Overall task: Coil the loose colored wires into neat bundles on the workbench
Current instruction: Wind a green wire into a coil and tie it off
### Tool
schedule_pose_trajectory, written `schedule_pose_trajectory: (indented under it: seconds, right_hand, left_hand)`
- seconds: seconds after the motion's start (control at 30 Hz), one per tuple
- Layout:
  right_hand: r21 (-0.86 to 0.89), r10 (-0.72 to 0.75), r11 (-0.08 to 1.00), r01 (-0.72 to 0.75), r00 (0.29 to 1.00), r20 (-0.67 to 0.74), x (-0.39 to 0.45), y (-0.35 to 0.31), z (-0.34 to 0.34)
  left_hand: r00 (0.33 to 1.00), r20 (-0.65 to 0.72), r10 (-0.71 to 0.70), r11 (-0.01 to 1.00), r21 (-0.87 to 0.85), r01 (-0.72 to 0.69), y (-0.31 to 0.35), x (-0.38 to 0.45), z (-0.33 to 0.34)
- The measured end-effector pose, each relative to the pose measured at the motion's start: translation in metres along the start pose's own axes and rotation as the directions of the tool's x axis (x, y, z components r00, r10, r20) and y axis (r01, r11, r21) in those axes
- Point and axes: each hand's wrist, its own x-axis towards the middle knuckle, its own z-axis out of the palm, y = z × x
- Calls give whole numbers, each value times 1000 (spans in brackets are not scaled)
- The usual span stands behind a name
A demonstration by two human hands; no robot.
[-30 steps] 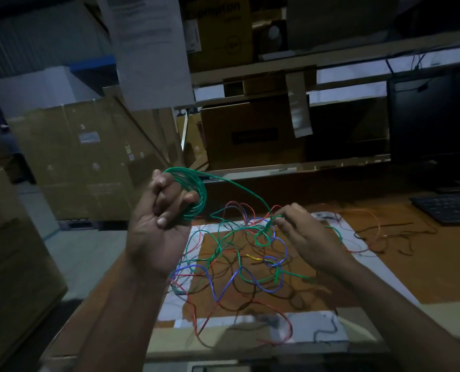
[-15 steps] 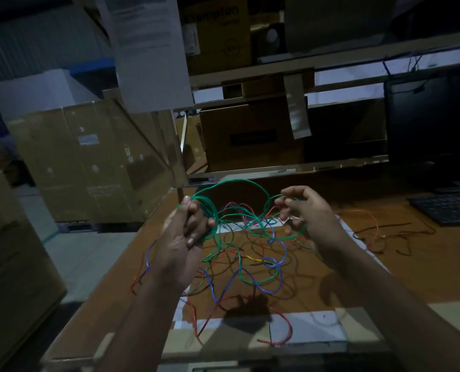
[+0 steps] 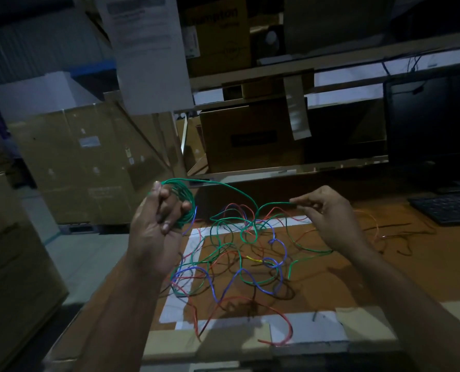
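My left hand (image 3: 160, 218) is raised above the bench's left edge and grips a coil of green wire (image 3: 187, 204) wound in several loops round its fingers. From the coil a green strand (image 3: 234, 187) arcs right and dips toward the tangle. My right hand (image 3: 328, 213) pinches that green wire between thumb and fingertips, held above the bench. Below and between the hands lies a tangle of loose wires (image 3: 239, 259), green, blue, red and a bit of yellow, on the brown workbench (image 3: 330, 285).
More thin orange and dark wires (image 3: 384, 232) trail to the right. A black keyboard (image 3: 448, 208) and monitor (image 3: 432, 122) stand at the far right. Cardboard boxes (image 3: 76, 162) stack beyond the bench's left edge and on shelves behind. White tape (image 3: 304, 330) outlines an area.
My left hand rose and moved left with the green coil. My right hand moved right, drawing the green strand out between the two hands.
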Motion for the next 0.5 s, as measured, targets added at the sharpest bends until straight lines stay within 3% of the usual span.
schedule_pose_trajectory:
  seconds: [0.13,0.2,0.27,0.33,0.5]
  right_hand:
    - [76,-47,997,33,980,196,6,-10,3]
    - [-102,-128,984,148,976,176,9,-13,6]
    - [-366,-231,891,270,962,149,11,-16,7]
    - [-463,-292,836,293,953,76,13,-20,8]
    - [-178,-277,951,254,953,-119,19,-40,17]
  left_hand:
    - [999,40,8,992,124,-13,-3,-2,15]
    - [997,79,12,983,179,-26,-5,-3,20]
    - [990,138,4,976,216,-34,-6,-3,23]
    - [983,182,-20,968,249,-26,-10,-4,23]
    - [974,204,-93,927,376,10,-23,-9,28]
